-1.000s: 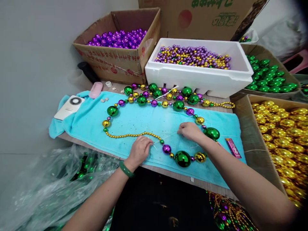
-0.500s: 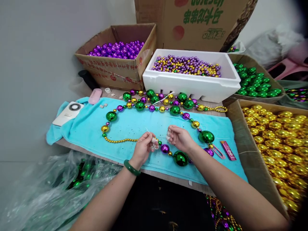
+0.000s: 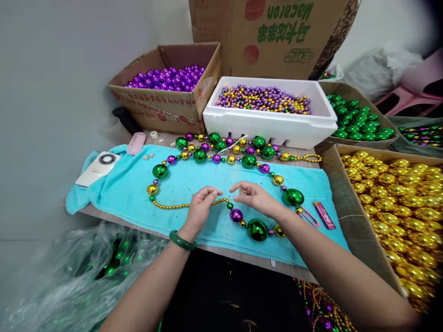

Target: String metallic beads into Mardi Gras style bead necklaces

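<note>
A large bead necklace point(image 3: 257, 229) of green, purple and gold balls lies in a loop on a turquoise towel point(image 3: 187, 180). Its strand of small gold beads point(image 3: 170, 206) runs behind my left hand point(image 3: 201, 206) and comes out on the other side. That hand is closed around the strand, thumb and forefinger pinched together; whether a thread is also between the tips I cannot make out. My right hand point(image 3: 254, 197) hovers just above the purple and green balls, fingers apart, with nothing visible in it. A green bangle point(image 3: 182, 240) circles my left wrist.
Behind the towel stand a carton of purple balls point(image 3: 166, 79) and a white foam box point(image 3: 270, 122) of small beads. Gold balls point(image 3: 394, 216) fill a carton at right. More bead strings point(image 3: 219, 146), a pink-handled tool point(image 3: 310, 216) and a white device point(image 3: 98, 168) lie nearby.
My right hand has opened its fingers. My left hand has shifted slightly left, and the gold strand now shows on both sides of it. The view has shifted slightly.
</note>
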`<state>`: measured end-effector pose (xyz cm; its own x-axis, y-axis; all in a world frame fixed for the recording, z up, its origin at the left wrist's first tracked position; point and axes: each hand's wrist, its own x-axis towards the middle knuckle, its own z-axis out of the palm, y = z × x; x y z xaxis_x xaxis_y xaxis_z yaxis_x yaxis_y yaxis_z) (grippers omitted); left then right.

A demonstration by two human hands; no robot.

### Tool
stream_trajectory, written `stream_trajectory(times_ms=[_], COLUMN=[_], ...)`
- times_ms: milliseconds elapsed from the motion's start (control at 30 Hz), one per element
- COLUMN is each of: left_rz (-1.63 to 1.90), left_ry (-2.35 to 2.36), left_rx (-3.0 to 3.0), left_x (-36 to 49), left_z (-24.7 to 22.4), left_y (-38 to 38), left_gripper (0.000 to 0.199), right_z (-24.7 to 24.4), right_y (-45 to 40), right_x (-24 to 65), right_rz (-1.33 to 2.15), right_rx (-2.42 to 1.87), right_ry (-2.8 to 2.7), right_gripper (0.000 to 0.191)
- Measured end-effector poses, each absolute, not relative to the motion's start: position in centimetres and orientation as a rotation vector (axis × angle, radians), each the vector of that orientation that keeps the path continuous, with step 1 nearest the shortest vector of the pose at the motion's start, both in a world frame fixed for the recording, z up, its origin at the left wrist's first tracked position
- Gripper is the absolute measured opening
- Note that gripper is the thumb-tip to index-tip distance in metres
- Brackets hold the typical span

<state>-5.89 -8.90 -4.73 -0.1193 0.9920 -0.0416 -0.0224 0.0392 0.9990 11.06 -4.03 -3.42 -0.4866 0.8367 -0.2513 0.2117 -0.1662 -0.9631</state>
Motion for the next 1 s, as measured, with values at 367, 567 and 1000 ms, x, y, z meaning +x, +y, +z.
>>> stream_trajectory(times_ms=[367, 567, 1000], left_rz=[1.132, 1.006, 0.44], left_ry=[1.119, 1.016, 0.913], left_rx=[1.336, 1.469, 1.364], left_x=[-5.0, -3.8, 0.2], left_z=[2.3, 5.7, 4.7], left_y=[-7.3, -8.1, -7.9], left_gripper=[0.029, 0.019, 0.016], right_z=[5.9, 12.1, 9.5], right_y=[-4.2, -5.0, -6.5], right_x=[11.1, 12.7, 20.5], right_rz=[1.312, 1.189, 1.07], right_rx=[-0.955, -0.879, -1.178], right_ry=[-1.868, -1.916, -1.776], right_gripper=[0.015, 0.013, 0.013])
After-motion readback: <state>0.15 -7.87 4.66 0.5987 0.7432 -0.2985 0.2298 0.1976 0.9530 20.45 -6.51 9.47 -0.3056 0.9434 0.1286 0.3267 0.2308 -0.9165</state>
